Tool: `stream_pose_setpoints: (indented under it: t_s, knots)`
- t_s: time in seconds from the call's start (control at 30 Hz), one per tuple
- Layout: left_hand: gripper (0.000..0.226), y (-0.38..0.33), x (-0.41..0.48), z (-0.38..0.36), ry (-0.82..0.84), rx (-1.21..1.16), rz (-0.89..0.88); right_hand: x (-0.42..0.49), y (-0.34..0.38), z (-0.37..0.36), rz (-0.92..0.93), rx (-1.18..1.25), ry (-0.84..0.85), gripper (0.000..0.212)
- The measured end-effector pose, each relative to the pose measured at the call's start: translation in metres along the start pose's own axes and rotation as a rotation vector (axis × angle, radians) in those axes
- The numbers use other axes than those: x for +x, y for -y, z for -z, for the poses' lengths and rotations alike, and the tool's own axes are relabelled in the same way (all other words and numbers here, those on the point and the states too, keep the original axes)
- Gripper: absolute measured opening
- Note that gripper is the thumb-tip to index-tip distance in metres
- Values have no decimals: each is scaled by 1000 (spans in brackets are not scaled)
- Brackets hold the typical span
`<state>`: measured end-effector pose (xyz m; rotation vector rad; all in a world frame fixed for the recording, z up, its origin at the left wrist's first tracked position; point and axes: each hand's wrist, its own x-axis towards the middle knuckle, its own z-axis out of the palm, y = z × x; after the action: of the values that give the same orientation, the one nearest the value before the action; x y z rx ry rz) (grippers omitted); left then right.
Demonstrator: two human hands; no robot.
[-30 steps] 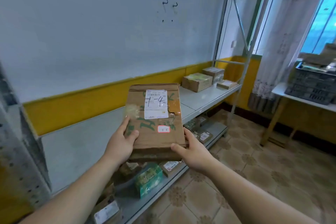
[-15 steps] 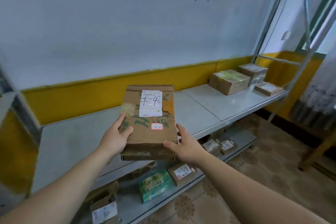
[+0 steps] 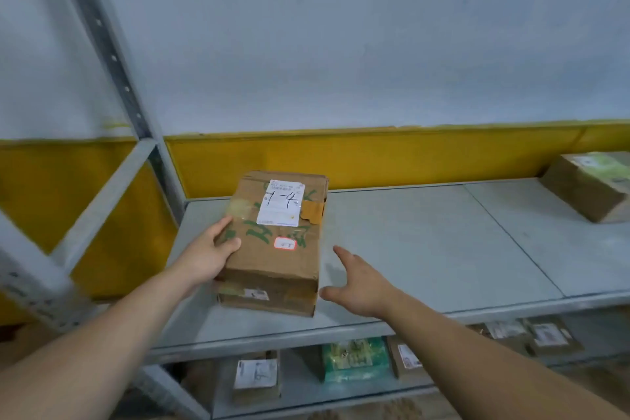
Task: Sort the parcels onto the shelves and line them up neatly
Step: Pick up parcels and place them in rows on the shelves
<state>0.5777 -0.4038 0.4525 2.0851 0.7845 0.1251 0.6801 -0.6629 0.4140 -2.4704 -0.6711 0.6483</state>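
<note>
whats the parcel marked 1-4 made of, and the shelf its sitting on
Parcel marked 1-4: brown cardboard, matte, with creased corners and worn edges; glossy tape patches and a white paper label on top.
Shelf: probably painted sheet metal, pale grey and smooth with a faint sheen, a thin seam between panels, and a perforated metal-looking upright beside it.

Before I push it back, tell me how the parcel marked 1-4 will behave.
The parcel lies flat and low on the shelf, so it should slide, not tip. Its crumpled front edge suggests soft cardboard. Glossy tape may feel slick.
</note>
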Motion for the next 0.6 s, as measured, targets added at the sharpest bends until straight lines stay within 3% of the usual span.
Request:
stream_pose_setpoints:
  t_s: [0.2,0.27,0.4,0.5,0.6]
  knots:
    - [48,11,56,27,123,21,48,56,-4,-22,-107,-91,70,95]
    - [45,7,74,31,29,92,8,70,-7,-26,-125,-145,72,91]
    - [46,-8,80,29,-224,547,-116,87,-16,-34,-150,-308,71,85]
    - [73,-22,54,-1,-91,699,-184,93,-26,-49,-182,-399,121,89]
    - [106,-32,35,-31,85,801,-81,98,-37,-61,-165,-451,96,90]
